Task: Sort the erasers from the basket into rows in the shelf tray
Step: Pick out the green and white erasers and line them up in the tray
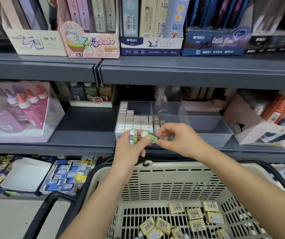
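Observation:
A clear divided shelf tray sits on the middle shelf, with rows of white erasers packed in its left compartment. In front of it my left hand grips a wrapped eraser upright. A green-sleeved eraser is held between both hands, my left thumb on it and my right hand pinching its right end. Below, a beige plastic basket holds several yellowish erasers with barcodes on its floor.
Pencil-lead display boxes line the upper shelf. Glue bottles in a box stand left of the tray and an open carton stands right of it. Blue eraser packs lie on the lower shelf. The basket's black handle arches at left.

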Demonstrator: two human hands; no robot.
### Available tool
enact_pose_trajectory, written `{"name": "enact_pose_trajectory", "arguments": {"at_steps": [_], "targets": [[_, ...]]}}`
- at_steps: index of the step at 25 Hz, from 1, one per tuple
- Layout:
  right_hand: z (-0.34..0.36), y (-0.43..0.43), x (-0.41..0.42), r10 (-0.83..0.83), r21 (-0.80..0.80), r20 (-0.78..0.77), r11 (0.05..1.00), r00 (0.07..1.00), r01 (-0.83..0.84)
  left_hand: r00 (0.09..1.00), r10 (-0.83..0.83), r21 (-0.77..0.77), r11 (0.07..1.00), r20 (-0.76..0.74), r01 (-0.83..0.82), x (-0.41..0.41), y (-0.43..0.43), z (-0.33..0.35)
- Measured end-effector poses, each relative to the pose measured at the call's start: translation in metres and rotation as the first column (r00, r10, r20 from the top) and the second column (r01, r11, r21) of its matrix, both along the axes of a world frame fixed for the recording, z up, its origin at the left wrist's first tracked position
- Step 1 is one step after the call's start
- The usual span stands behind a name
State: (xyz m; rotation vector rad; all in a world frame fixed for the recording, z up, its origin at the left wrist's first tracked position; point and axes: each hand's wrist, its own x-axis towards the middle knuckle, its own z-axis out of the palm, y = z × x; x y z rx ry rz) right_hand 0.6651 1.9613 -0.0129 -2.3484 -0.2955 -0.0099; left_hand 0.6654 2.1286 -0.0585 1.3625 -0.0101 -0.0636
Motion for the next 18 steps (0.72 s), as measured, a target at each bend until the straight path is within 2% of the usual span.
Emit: {"name": "enact_pose_trajectory", "arguments": {"at_steps": [3, 6, 8, 11, 13, 15, 18], "targets": [[0.003, 0.006, -0.003, 0.072, -0.087, 0.104, 0.994, 0.992, -0.063, 1.000, -0.020, 0.060, 0.998, 0.024, 0.019, -0.002, -0.003, 0.002], [0.007, 0.004, 0.000, 0.081, -0.079, 0.127, 0.994, 0.989, -0.071, 0.999, -0.026, 0.018, 1.000, 0.023, 0.025, -0.003, -0.003, 0.007], [0.012, -0.007, 0.011, -0.040, 0.024, 0.099, 0.999, 0.994, 0.038, 1.000, -0.026, 0.015, 1.000, 0.015, 0.026, -0.005, -0.002, 0.009], [0.019, -0.026, 0.040, -0.262, 0.153, 0.114, 0.958, 0.958, 0.243, 0.999, -0.014, 0.050, 0.999, -0.030, 0.015, -0.003, 0.001, 0.010], [0.018, -0.031, 0.056, -0.315, 0.077, 0.119, 0.948, 0.942, 0.308, 0.995, -0.015, -0.006, 1.000, -0.095, 0.014, 0.001, 0.004, 0.012], [0.012, -0.029, 0.065, -0.283, -0.053, 0.117, 0.956, 0.952, 0.290, 0.992, -0.017, -0.055, 0.998, -0.123, 0.011, 0.004, 0.006, 0.014], [0.005, -0.021, 0.070, -0.221, -0.076, 0.045, 0.972, 0.974, 0.224, 0.995, 0.018, 0.002, 1.000, -0.097, -0.018, 0.005, 0.009, 0.013]]}}
